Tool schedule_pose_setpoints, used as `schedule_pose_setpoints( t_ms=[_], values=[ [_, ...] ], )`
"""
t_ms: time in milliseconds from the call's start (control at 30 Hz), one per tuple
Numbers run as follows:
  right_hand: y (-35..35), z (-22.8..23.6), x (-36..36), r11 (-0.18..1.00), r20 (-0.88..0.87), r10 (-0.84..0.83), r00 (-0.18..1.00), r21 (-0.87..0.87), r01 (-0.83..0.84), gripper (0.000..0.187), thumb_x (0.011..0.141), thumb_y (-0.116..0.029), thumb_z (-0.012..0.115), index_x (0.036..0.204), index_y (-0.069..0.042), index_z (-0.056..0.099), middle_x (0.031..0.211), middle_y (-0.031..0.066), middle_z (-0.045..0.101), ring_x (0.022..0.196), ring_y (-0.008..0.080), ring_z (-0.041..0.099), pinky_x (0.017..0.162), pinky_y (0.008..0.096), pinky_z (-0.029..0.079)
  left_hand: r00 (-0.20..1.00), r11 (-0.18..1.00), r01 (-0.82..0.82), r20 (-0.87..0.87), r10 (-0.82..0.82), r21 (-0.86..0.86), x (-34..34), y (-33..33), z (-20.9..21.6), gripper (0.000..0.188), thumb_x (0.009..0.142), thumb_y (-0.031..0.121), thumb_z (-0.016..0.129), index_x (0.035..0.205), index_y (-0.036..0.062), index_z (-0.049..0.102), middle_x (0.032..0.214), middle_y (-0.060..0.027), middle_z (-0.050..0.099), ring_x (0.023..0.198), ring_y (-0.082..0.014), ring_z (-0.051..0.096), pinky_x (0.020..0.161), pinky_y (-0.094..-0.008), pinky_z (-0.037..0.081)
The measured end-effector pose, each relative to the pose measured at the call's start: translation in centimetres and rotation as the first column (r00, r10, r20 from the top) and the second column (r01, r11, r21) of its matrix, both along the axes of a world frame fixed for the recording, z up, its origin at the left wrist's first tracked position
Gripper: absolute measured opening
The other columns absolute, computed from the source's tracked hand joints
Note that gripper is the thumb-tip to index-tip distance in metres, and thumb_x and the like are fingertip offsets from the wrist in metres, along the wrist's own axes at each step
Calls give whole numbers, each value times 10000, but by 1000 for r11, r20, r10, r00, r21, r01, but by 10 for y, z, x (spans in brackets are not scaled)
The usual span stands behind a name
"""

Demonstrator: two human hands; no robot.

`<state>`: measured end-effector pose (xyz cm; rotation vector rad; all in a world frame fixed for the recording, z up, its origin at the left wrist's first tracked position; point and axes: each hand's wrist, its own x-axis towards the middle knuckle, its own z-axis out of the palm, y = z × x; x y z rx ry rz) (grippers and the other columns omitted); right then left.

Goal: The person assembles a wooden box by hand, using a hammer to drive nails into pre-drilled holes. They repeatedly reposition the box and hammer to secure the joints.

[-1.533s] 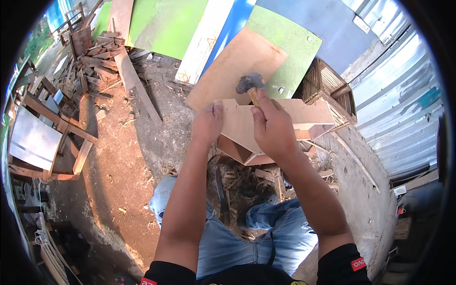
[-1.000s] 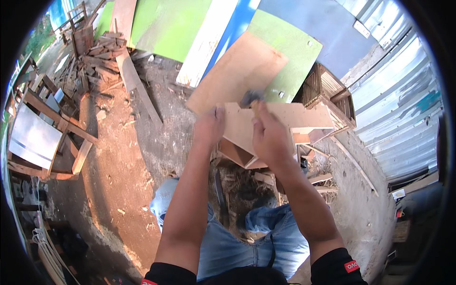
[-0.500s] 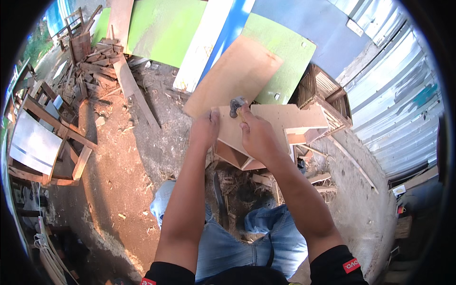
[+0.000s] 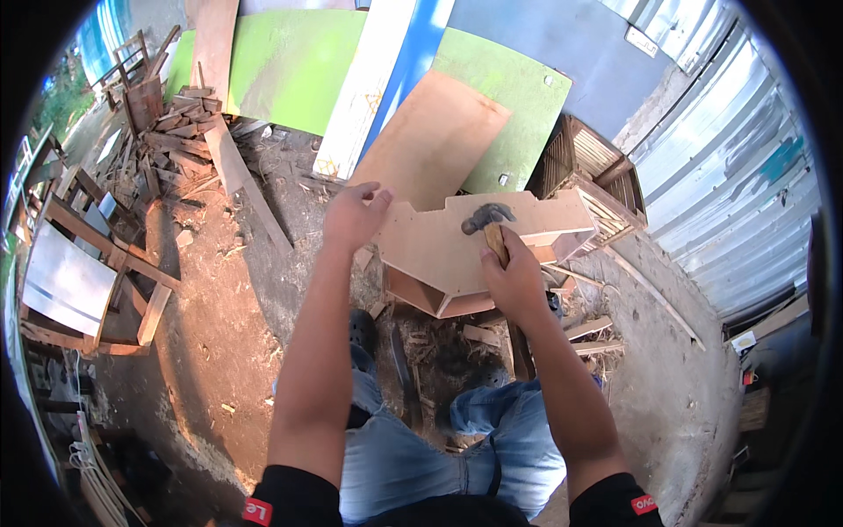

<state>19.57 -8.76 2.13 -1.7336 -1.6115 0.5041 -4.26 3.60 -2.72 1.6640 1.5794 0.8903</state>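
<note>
A claw hammer [image 4: 494, 242] with a dark metal head and a wooden handle is gripped in my right hand [image 4: 516, 279]. Its head lies over the pale plywood top of a box-like wooden piece [image 4: 430, 249]. That piece has angled sides, a notch in its far edge and hollow compartments below the top. Off its left end, my left hand [image 4: 353, 216] is raised with fingers loosely bent and apart, and I see nothing held in it. Whether its fingertips touch the panel's corner cannot be made out.
Beyond the piece lean a brown plywood sheet [image 4: 430, 132] and green boards [image 4: 299, 66]. A slatted wooden crate [image 4: 597, 167] stands at the far right near a corrugated metal wall [image 4: 729, 176]. Scrap wood [image 4: 184, 132] is heaped far left, with a broken wooden frame [image 4: 88, 255] nearer.
My left hand has come away from the panel, up and to the left, its fingers loosening. My right hand and the hammer have shifted right and nearer me.
</note>
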Motion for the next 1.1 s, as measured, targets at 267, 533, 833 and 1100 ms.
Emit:
schedule_pose_setpoints(
  t_ms=[267, 533, 833, 1100],
  values=[
    [-4, -9, 13, 998, -81, -13, 997, -58, 8, 484, 936, -171, 593, 1350, 52, 482, 1134, 328, 639, 1103, 487, 613, 924, 479, 496, 709, 764, 492, -317, -630, -418, 8, 56, 46, 704, 766, 593, 748, 1161, 11, 727, 1160, -195, 711, 1110, -300, 661, 970, -405, 493],
    [-1, -10, 6, 999, -72, -20, 997, -49, 16, 472, 936, -163, 586, 1343, 44, 469, 1083, 350, 636, 1052, 527, 605, 893, 524, 492, 733, 649, 530, -89, -674, -546, 1, 72, 26, 835, 658, 637, 816, 1181, -6, 713, 1122, -166, 709, 1083, -274, 644, 924, -393, 506],
    [0, -7, 5, 999, -41, -16, 999, -37, 15, 469, 935, -164, 590, 1340, 40, 471, 1075, 353, 637, 1055, 527, 603, 889, 525, 493, 736, 625, 564, -14, -677, -540, 0, 76, 19, 817, 676, 613, 825, 1192, -8, 698, 1120, -140, 697, 1043, -243, 640, 890, -366, 512],
    [0, -7, 6, 997, -84, -20, 996, -71, 14, 467, 935, -166, 586, 1340, 38, 477, 1100, 348, 631, 1076, 525, 592, 907, 510, 487, 777, 670, 556, 21, -629, -491, -2, 71, 13, 705, 752, 511, 819, 1165, -45, 693, 1065, -121, 703, 995, -200, 642, 869, -334, 507]
  ],
)
